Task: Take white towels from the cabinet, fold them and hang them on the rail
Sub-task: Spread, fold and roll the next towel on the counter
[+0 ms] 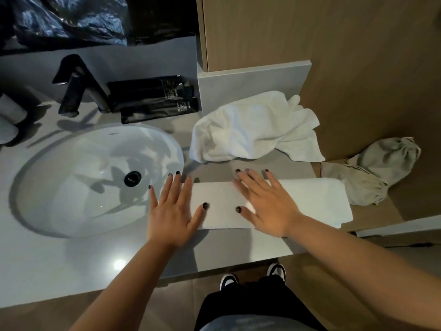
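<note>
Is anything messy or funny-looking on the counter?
Yes. A crumpled white towel lies in a heap at the back of the counter, not folded like the flat folded towel under the right hand. Also, two rumpled cloth bags lie slumped at the right end. Nothing looks spilled or broken.

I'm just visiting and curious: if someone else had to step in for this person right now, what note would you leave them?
Left hand: open, flat, palm down at the left end of the folded white towel strip, thumb on it.
Right hand: open, flat, pressing the middle of that strip.
The strip lies along the front of the grey countertop, right of the white oval sink.
A crumpled white towel sits behind it, unfolded.
Done: one towel folded into a long strip.
Left: finish and hang it, then fold and hang the crumpled one. The rail is out of view.
</note>
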The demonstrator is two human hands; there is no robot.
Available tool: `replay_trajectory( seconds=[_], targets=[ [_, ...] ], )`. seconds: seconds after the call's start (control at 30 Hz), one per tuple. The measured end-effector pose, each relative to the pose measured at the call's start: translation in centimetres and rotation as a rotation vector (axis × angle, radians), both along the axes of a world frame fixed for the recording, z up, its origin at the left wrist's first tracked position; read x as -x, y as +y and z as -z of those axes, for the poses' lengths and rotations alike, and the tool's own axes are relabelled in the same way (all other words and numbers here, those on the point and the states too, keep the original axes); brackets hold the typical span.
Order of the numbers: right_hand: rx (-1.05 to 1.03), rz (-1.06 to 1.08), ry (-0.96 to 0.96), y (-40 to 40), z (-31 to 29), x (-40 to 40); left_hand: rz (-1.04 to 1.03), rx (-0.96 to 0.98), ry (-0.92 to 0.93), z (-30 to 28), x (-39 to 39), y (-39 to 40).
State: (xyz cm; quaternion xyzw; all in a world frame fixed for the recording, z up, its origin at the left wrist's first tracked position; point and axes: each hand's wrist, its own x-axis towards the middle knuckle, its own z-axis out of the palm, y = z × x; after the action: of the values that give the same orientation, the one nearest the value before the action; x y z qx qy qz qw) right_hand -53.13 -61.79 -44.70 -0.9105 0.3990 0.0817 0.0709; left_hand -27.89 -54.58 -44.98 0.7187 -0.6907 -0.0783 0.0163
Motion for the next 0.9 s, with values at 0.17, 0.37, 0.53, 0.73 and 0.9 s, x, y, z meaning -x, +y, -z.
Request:
replay_trajectory(
  seconds=[0.17,0.37,0.53,0.73,0.9],
  targets=[
    [0.003,0.157,0.039,-0.4,-0.5,6.5,-0.015,-0.027,0.011,0.0,0.0,-0.1],
    [0.014,0.380,0.086,-0.4,-0.5,9.6,0.018,-0.115,-0.055,-1.1,0.6,-0.5],
    [0.004,0.401,0.038,-0.4,-0.4,9.5,0.374,-0.169,-0.024,-2.6,5.6,-3.1],
    [-0.031,0.528,-0.094,-0.7,0.1,10.0,0.637,-0.042,0.001,-0.5,9.0,-5.7],
    [-0.069,0.641,-0.162,-0.5,0.7,11.1,0.405,0.003,0.055,0.3,3.5,-4.0]
  ],
)
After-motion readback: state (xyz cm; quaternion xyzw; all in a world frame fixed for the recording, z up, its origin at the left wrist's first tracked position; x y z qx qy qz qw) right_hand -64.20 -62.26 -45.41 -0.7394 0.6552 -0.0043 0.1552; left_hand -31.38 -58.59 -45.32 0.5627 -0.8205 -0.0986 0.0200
